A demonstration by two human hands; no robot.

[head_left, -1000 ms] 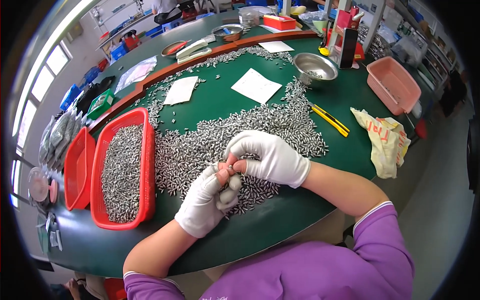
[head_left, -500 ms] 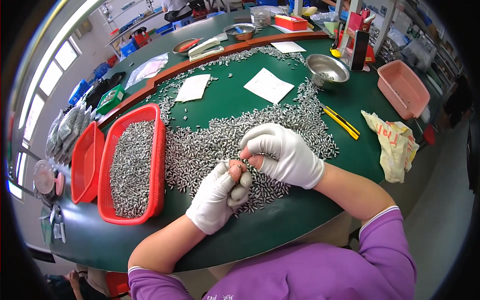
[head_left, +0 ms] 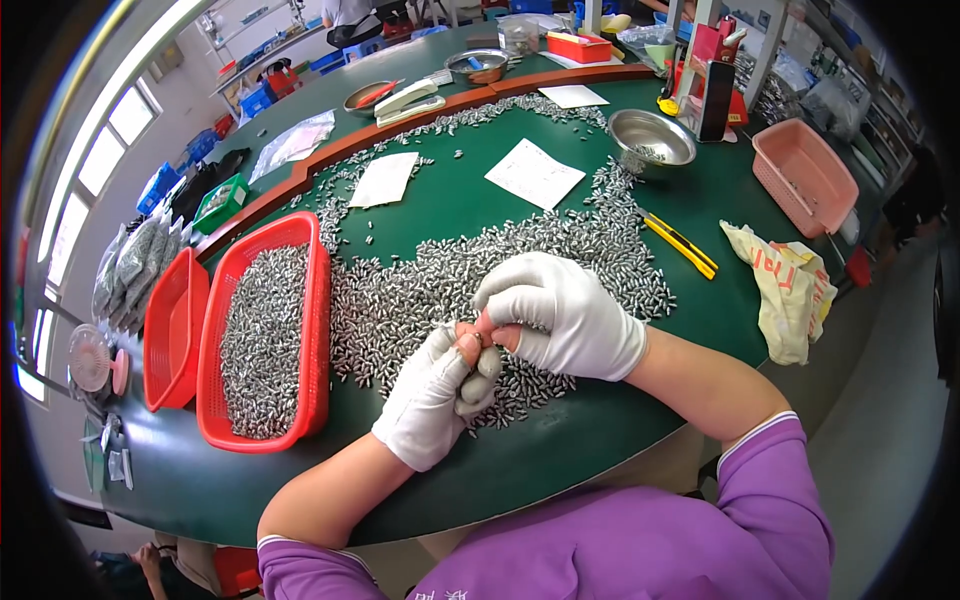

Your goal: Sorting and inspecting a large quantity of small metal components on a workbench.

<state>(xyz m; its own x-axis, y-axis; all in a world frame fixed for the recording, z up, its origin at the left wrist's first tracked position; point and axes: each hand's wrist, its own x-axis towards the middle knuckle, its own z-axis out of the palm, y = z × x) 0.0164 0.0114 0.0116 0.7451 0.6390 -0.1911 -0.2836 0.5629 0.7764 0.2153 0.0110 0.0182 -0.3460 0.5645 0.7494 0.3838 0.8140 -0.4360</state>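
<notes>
Both my hands wear white gloves with bare thumb and index tips. My left hand is closed, its thumb and index finger pinching a small metal piece that the fingertips mostly cover. From the right, my right hand brings its bared fingertips together against the same spot, so the two hands touch there. Whether the right fingers hold a piece of their own is hidden. Under and beyond the hands spreads a wide heap of small silvery metal pieces. Left of it, a red plastic basket is filled with similar pieces.
An empty-looking red basket stands further left. Paper sheets lie beyond the heap. On the right are a yellow utility knife, a steel bowl, a pink basket and a crumpled cloth bag. A brown wooden rail borders the work area.
My right hand has shifted slightly down and left, its fingertips now meeting those of my left hand. The left hand stays almost where it was.
</notes>
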